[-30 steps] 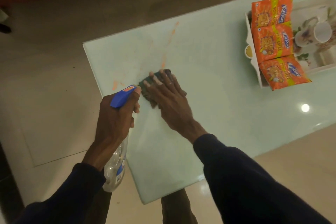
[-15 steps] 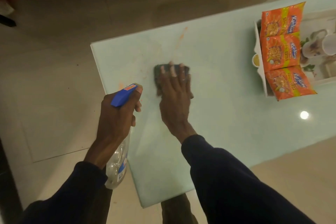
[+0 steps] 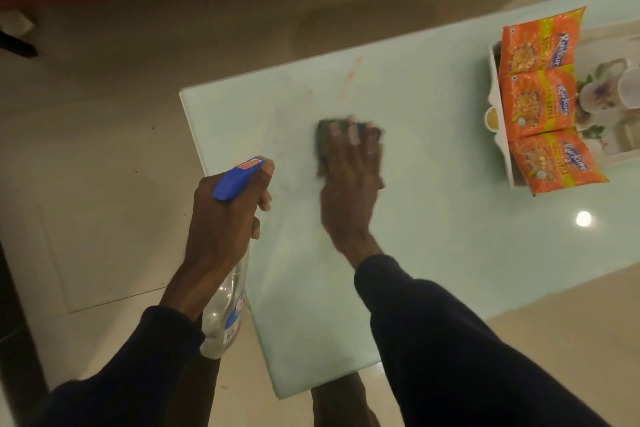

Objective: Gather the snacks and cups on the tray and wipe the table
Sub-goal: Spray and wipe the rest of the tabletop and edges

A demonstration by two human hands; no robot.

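Glass, pale green: table (image 3: 433, 184), one, seen from above on the head camera I am monitoring. Orange streaks (image 3: 349, 76) mark its top toward the far left corner, with fainter smears nearer the bottle's nozzle.

Cloth pad (image 3: 325, 135), dark green: one, flat on the table, left of centre. I log the right hand (image 3: 349, 180) as palm down on the pad, fingers straight and spread, pressing it to the glass. The fingertips are blurred.

Spray bottle (image 3: 225, 315), clear body, blue trigger head: one, at the table's left edge, nozzle toward the glass. The left hand (image 3: 221, 215) is wrapped tight round its neck, one fingertip at the nozzle end.

Tray (image 3: 493, 73), white: one, at the table's right end, partly cut off by the frame.

Snack packets (image 3: 540, 100), orange, three joined in a strip: lying over the tray's left wall, the lowest reaching past the tray's corner over the glass.

Cup (image 3: 602, 94), white with floral print: one, inside the tray, just right of the packets, on its side as far as I can tell.

Lamp glare (image 3: 583, 218): one bright spot on the glass, nearer me than the tray.
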